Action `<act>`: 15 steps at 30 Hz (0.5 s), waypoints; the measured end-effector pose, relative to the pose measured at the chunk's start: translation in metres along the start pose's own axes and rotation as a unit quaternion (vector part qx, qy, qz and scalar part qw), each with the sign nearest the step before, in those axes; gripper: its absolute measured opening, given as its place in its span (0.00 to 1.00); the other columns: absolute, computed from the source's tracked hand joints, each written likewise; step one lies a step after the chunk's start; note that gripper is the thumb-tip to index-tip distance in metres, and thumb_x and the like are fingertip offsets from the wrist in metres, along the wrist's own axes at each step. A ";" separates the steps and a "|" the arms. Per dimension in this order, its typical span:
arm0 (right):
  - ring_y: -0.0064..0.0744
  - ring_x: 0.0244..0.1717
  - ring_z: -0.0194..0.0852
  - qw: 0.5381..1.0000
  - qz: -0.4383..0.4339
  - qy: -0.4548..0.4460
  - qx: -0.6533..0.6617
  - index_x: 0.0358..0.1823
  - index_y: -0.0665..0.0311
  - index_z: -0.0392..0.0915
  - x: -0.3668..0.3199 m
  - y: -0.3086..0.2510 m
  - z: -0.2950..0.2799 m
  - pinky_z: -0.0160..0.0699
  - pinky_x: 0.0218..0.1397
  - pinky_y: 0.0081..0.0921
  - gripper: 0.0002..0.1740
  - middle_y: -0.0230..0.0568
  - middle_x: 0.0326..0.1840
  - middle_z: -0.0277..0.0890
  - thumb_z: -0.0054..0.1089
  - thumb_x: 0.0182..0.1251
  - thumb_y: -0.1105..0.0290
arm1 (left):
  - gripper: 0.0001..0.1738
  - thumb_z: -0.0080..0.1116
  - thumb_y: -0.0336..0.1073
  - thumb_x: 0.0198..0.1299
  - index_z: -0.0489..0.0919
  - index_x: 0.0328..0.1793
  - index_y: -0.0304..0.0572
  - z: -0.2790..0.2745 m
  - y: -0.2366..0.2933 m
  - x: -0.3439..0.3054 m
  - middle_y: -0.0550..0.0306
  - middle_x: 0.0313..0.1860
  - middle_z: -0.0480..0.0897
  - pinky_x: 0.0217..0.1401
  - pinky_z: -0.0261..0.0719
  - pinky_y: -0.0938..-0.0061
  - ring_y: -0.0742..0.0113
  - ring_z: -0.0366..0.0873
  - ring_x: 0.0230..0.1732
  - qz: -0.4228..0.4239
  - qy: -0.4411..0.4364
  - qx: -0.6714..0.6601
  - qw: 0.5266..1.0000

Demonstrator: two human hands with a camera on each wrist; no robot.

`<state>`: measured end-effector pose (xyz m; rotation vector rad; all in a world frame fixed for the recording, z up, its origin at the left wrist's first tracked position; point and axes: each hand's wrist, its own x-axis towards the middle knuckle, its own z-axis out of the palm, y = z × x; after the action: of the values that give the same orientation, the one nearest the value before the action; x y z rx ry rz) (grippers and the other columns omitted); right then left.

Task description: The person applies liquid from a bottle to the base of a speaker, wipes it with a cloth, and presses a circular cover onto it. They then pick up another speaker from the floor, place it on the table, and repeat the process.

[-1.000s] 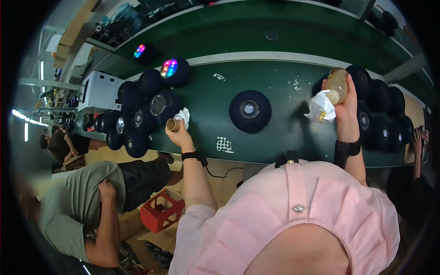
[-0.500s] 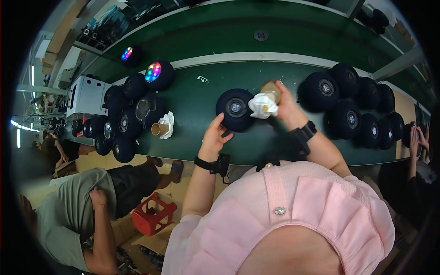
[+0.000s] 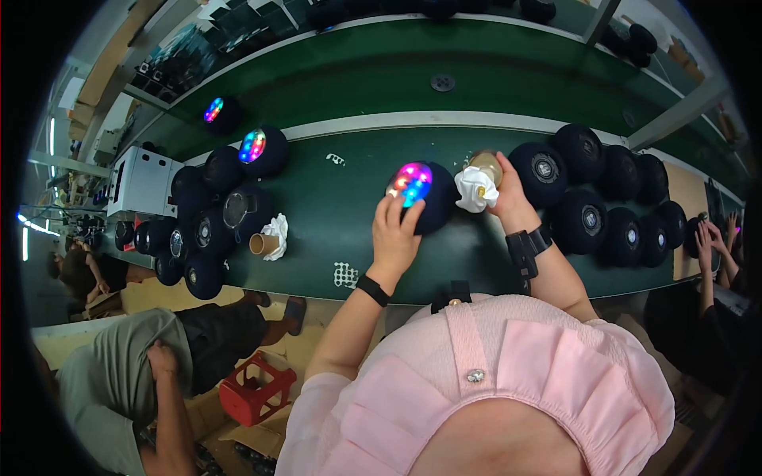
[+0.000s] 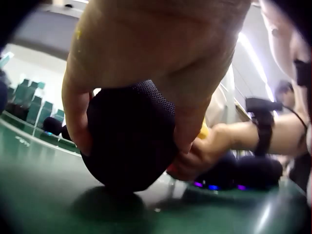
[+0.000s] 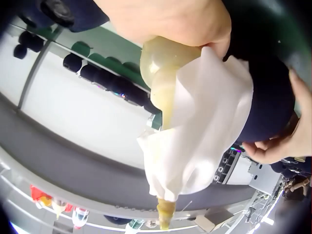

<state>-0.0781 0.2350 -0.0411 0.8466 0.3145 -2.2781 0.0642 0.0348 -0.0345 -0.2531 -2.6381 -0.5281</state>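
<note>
Speaker [image 3: 417,194], lit, well right of the paper cup [image 3: 259,243], is gripped by the left hand [image 3: 394,238]; bottle [image 3: 486,165] and cloth [image 3: 476,189] are held by the right hand [image 3: 512,202]. Wiping seems in hand; a steady grip is needed next.

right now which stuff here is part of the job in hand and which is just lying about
In hand: lit round speaker, gripped by the left hand; bottle and white cloth, held by the right hand.
Lying about: paper cup; dark speakers at right; speaker pile at left; white box.
</note>
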 end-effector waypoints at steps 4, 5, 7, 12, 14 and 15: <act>0.44 0.47 0.72 0.992 -0.122 0.023 -0.006 0.49 0.62 0.69 -0.024 -0.010 0.013 0.74 0.52 0.42 0.21 0.44 0.46 0.72 0.48 0.66 0.52 | 0.33 0.65 0.30 0.38 0.72 0.56 0.56 0.021 0.001 -0.020 0.55 0.57 0.66 0.60 0.62 0.48 0.51 0.60 0.62 0.103 -0.020 0.052 0.993; 0.44 0.47 0.72 0.988 -0.151 0.009 -0.017 0.49 0.62 0.69 -0.030 -0.012 0.016 0.73 0.52 0.42 0.21 0.43 0.45 0.72 0.48 0.66 0.52 | 0.31 0.67 0.34 0.39 0.72 0.55 0.55 0.020 0.004 -0.019 0.54 0.58 0.66 0.61 0.60 0.49 0.51 0.59 0.63 0.098 -0.017 0.045 0.994; 0.41 0.48 0.70 0.980 -0.199 -0.010 -0.026 0.50 0.61 0.68 -0.038 -0.014 0.019 0.73 0.52 0.42 0.21 0.40 0.45 0.71 0.48 0.66 0.51 | 0.34 0.69 0.36 0.37 0.72 0.57 0.56 0.014 0.009 -0.016 0.53 0.58 0.66 0.61 0.60 0.48 0.51 0.59 0.64 0.056 -0.028 -0.024 0.998; 0.46 0.42 0.69 0.961 -0.272 -0.011 -0.053 0.50 0.62 0.66 -0.044 -0.012 0.028 0.76 0.45 0.42 0.24 0.45 0.43 0.69 0.53 0.63 0.51 | 0.47 0.75 0.41 0.30 0.65 0.61 0.49 0.001 0.040 0.018 0.40 0.64 0.59 0.61 0.58 0.45 0.40 0.53 0.68 -0.061 -0.093 0.065 0.992; 0.47 0.42 0.69 0.973 -0.227 -0.025 -0.017 0.50 0.61 0.66 -0.048 -0.012 0.034 0.75 0.46 0.42 0.23 0.45 0.44 0.68 0.53 0.63 0.51 | 0.51 0.77 0.43 0.26 0.63 0.62 0.45 0.011 0.027 0.022 0.38 0.65 0.58 0.62 0.59 0.48 0.37 0.53 0.67 -0.038 -0.087 0.075 0.993; 0.48 0.42 0.69 0.971 -0.235 -0.022 -0.027 0.51 0.61 0.66 -0.047 -0.014 0.033 0.75 0.46 0.42 0.23 0.46 0.45 0.68 0.54 0.63 0.52 | 0.52 0.77 0.43 0.25 0.63 0.63 0.43 0.012 0.021 0.027 0.37 0.65 0.57 0.63 0.59 0.50 0.37 0.53 0.66 -0.069 -0.054 0.028 0.996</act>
<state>-0.0768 0.2551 0.0140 0.7506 0.6091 -2.7043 0.0409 0.0612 -0.0258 -0.0852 -2.7855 -0.4961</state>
